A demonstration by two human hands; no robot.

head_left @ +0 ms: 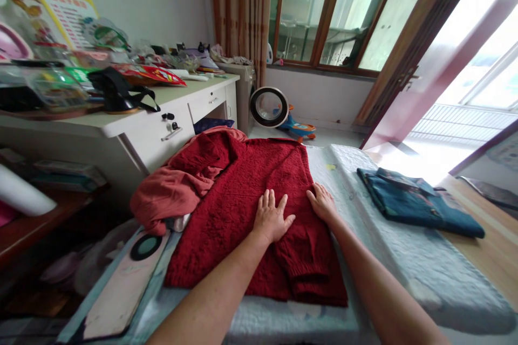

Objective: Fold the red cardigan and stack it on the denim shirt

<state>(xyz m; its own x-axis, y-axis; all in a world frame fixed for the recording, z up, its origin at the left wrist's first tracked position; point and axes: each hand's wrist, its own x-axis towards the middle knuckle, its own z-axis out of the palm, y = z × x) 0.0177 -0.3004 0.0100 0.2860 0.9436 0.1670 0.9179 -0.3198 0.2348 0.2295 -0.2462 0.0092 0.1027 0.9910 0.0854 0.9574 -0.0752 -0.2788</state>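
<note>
A dark red quilted jacket point(218, 226) lies spread on a light blue padded cover. One of its sleeves point(305, 250) is folded in over the body, its gathered cuff toward me. My left hand point(272, 218) rests flat on the middle of the jacket, fingers spread. At the jacket's right edge, my right hand point(322, 202) lies with its fingers stretched out on the fabric. Neither hand grips anything. The other sleeve point(214, 153) reaches out to the far left, over a pile of salmon-pink clothing point(170, 194).
Folded dark blue jeans point(416, 202) lie on the right of the blue cover point(404, 269). A flat white board point(121, 291) with a dark ring is at the left edge. Beyond stand a cluttered white desk point(157, 143), a washing machine with its round door open point(269, 108), and an open door point(396, 86).
</note>
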